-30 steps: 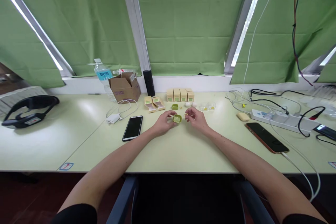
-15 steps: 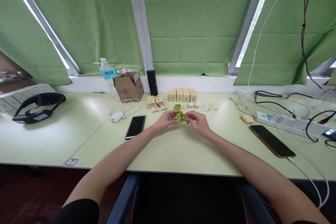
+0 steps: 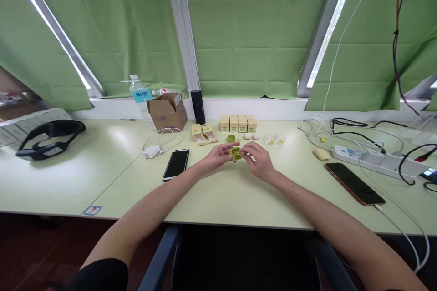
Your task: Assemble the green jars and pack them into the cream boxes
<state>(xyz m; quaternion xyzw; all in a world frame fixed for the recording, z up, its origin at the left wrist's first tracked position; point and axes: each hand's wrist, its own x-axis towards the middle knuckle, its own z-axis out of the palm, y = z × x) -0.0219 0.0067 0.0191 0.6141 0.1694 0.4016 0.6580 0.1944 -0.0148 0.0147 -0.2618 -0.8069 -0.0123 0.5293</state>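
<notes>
Both hands meet above the middle of the tabletop point(image 3: 235, 200), working at a small green box point(image 3: 235, 155) held between them. The left hand point(image 3: 217, 157) grips this box from its left side, thumb and fingers closed about it, with its open inside showing. The right hand point(image 3: 259, 160) has thumb and forefinger pinched on a small pale piece point(image 3: 240, 153) at the right edge of the box; the fingers hide most of that piece, so its shape cannot be told, nor whether it touches the box.

Just beyond the hands, a second green box point(image 3: 231, 138) rests on the tabletop, with a tiny yellow bit point(image 3: 238, 140) beside it. To the right of these lie two whitish pieces point(image 3: 247, 136), and then a pair of clear cups point(image 3: 275, 140) with something yellow in them. Behind stands a row of four small cartons point(image 3: 234, 123); to their left lie two opened packets point(image 3: 197, 134).

Near the left forearm lies a phone point(image 3: 176, 165), with a white charger point(image 3: 152, 151) and its looped cable farther left. Behind them are a brown cardboard box point(image 3: 165, 114), a water bottle point(image 3: 140, 96) and a black cylinder point(image 3: 197, 107). On the right, well apart from the hands, are a second phone point(image 3: 355, 183), a cream case point(image 3: 322, 154) and a white power strip point(image 3: 372, 163). A black headset point(image 3: 51, 150) sits at far left.
</notes>
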